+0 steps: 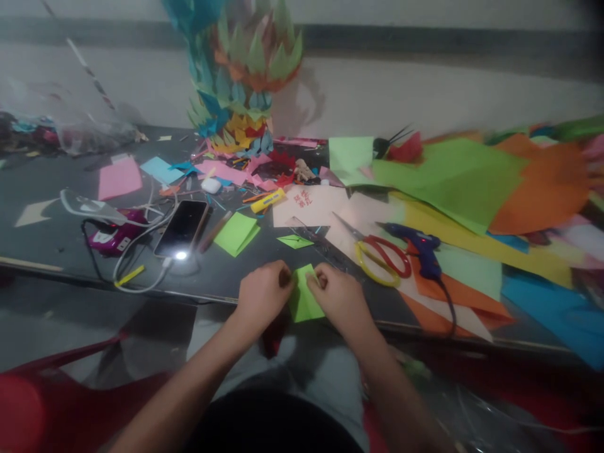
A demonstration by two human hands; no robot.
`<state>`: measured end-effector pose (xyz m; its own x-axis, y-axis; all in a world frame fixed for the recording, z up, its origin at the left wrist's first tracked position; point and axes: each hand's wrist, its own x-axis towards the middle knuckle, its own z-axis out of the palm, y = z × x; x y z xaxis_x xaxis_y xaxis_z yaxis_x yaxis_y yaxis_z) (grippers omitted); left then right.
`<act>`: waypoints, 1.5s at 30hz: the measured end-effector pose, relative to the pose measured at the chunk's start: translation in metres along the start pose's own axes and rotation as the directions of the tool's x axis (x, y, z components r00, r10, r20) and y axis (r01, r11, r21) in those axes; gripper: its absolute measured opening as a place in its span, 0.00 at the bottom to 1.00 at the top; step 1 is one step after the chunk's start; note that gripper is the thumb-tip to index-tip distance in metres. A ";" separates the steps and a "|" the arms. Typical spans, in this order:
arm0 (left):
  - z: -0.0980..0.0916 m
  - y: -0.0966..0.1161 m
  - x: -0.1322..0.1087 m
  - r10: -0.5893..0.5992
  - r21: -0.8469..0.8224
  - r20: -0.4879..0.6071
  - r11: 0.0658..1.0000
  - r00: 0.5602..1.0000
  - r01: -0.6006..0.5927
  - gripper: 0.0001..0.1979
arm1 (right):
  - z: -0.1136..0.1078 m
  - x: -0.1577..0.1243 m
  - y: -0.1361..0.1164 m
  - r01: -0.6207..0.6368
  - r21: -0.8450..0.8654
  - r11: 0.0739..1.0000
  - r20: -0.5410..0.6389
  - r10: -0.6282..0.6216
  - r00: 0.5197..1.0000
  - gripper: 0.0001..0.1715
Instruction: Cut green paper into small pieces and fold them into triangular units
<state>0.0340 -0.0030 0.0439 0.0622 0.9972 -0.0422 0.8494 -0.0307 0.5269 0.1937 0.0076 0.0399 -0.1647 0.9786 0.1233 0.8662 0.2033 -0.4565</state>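
A small sheet of light green paper (306, 302) is held between my two hands at the table's front edge. My left hand (265, 289) pinches its left side with curled fingers. On its right side, my right hand (338, 290) closes thumb and fingers on the paper. Just beyond lies a small folded green paper piece (295, 241) with pointed ends. Farther left is a folded green sheet (237, 234). Scissors (383, 258) with red and yellow handles rest to the right of my right hand, beside a blue glue gun (423, 248).
A phone (182, 228) with its light on lies left, near a purple power socket (113, 236) and white cables. A layered paper sculpture (245, 82) stands at the back among scraps. Large coloured sheets (453, 176) cover the right side. A yellow tube (268, 201) lies mid-table.
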 end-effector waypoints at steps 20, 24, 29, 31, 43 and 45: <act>0.012 -0.016 0.004 0.526 0.244 -0.134 0.839 0.840 -0.487 0.06 | 0.005 -0.006 0.027 0.541 -0.040 0.840 -0.058 -0.542 0.838 0.14; 0.010 -0.022 0.005 0.652 0.272 -0.066 0.740 0.755 -0.615 0.07 | 0.004 -0.005 0.030 0.582 -0.052 0.812 -0.038 -0.583 0.811 0.16; 0.010 -0.024 0.006 0.687 0.293 -0.017 0.698 0.727 -0.653 0.08 | 0.000 -0.002 0.033 0.659 -0.079 0.748 0.016 -0.660 0.751 0.18; 0.010 -0.024 0.006 0.696 0.287 -0.011 0.690 0.718 -0.665 0.08 | 0.000 -0.001 0.036 0.667 -0.062 0.743 0.012 -0.668 0.744 0.17; 0.010 -0.025 0.005 0.715 0.283 0.018 0.667 0.699 -0.690 0.07 | -0.002 0.003 0.042 0.659 0.077 0.748 0.034 -0.662 0.748 0.15; 0.009 -0.025 0.006 0.722 0.281 0.024 0.659 0.692 -0.698 0.07 | -0.003 0.004 0.042 0.655 0.084 0.751 0.044 -0.659 0.750 0.15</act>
<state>0.0176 0.0027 0.0226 0.6686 0.6659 0.3310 0.6638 -0.7351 0.1380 0.2312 0.0196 0.0238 -0.7155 0.6017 0.3550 0.5029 0.7963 -0.3361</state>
